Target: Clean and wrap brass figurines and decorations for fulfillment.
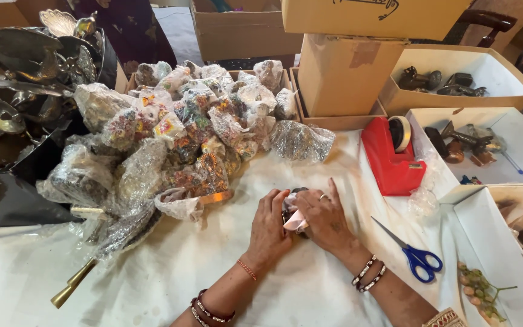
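A small dark object [292, 212] with pale wrapping sits pinched between both hands, left hand [269, 227] and right hand [324, 216] curled around it. Blue scissors [416, 254] lie just right of the right wrist, and a red tape dispenser [391, 154] stands beyond them.

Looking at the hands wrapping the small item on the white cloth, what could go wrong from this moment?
1. The small dark item is mostly hidden under the left hand and right hand; its pale wrap may come loose.
2. The pile of bubble-wrapped pieces is heaped close by and could slide onto the hands.
3. The blue-handled scissors lie beside the right forearm, which might brush them.
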